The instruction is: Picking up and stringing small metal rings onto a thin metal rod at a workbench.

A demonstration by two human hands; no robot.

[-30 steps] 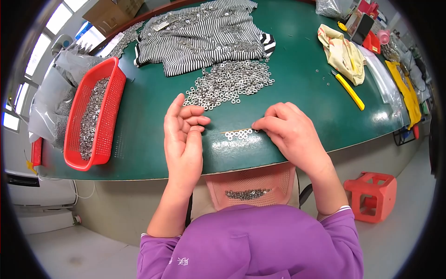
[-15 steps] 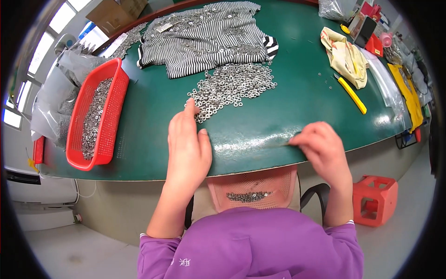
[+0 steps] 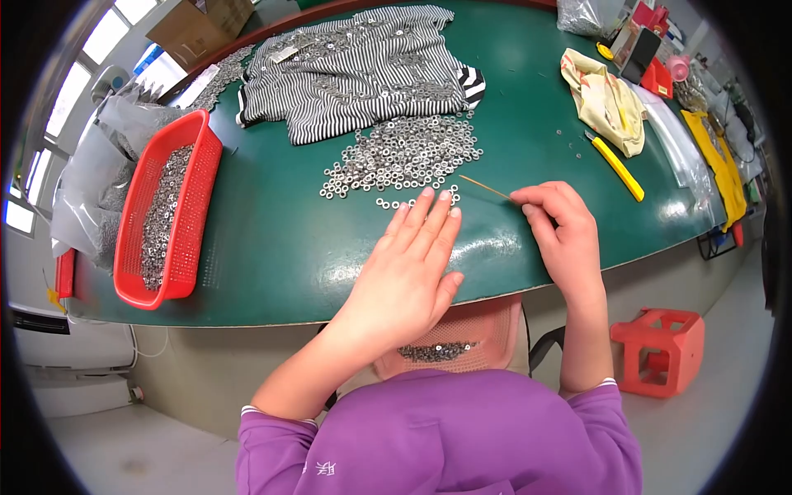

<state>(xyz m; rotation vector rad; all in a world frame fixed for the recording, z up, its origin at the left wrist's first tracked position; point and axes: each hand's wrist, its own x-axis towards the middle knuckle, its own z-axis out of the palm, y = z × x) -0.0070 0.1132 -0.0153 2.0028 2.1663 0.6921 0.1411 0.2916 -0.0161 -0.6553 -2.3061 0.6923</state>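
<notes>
My left hand (image 3: 412, 260) lies palm down near the table's front edge, fingers stretched out. Its fingertips touch or nearly touch a few small silver metal rings (image 3: 381, 202) set apart from the main heap. That heap of metal rings (image 3: 404, 148) spreads just beyond, up against a striped black-and-white cloth (image 3: 355, 82) strewn with more rings. To the right, my right hand (image 3: 565, 227) pinches a thin wooden stick (image 3: 484, 186) between thumb and forefinger. The stick's tip points left toward the rings. Below the table edge, a pink basket (image 3: 493, 359) holds dark and silver rings.
A red basket (image 3: 209, 157) of metal pieces stands at the left, beside clear plastic bags (image 3: 82, 186). On the right of the green table (image 3: 280, 247) lie a yellow cutter knife (image 3: 617, 167) and a cream cloth (image 3: 602, 99). A red stool (image 3: 660, 351) is on the floor.
My left hand has moved right from the heap's left end, and some rings now lie near its fingertips. My right hand has shifted slightly forward; the stick now shows clearly.
</notes>
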